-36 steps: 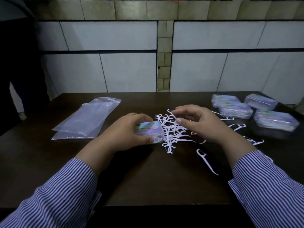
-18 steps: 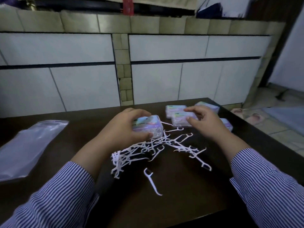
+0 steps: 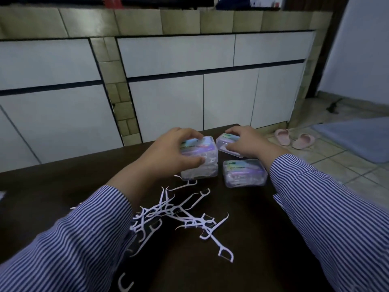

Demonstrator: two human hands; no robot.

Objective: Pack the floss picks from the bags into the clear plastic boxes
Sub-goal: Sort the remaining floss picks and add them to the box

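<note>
My left hand (image 3: 172, 150) grips a filled clear plastic box (image 3: 207, 159), which sits on top of another box near the far edge of the dark table (image 3: 63, 186). Just to the right, my right hand (image 3: 248, 144) holds a second clear box (image 3: 226, 144), fingers curled over its top. A third filled box (image 3: 244, 172) lies in front of that hand. A loose pile of white floss picks (image 3: 179, 213) is scattered on the table nearer to me, partly hidden under my left sleeve.
The table's far edge runs close behind the boxes, with white cabinet panels (image 3: 189, 98) beyond it. To the right the table ends above a tiled floor with pink slippers (image 3: 294, 138) and a blue mat (image 3: 357, 138).
The view has swung right and the plastic bags have left the frame. My left hand carried its box over to the stack of boxes. My right hand went from the picks to another box.
</note>
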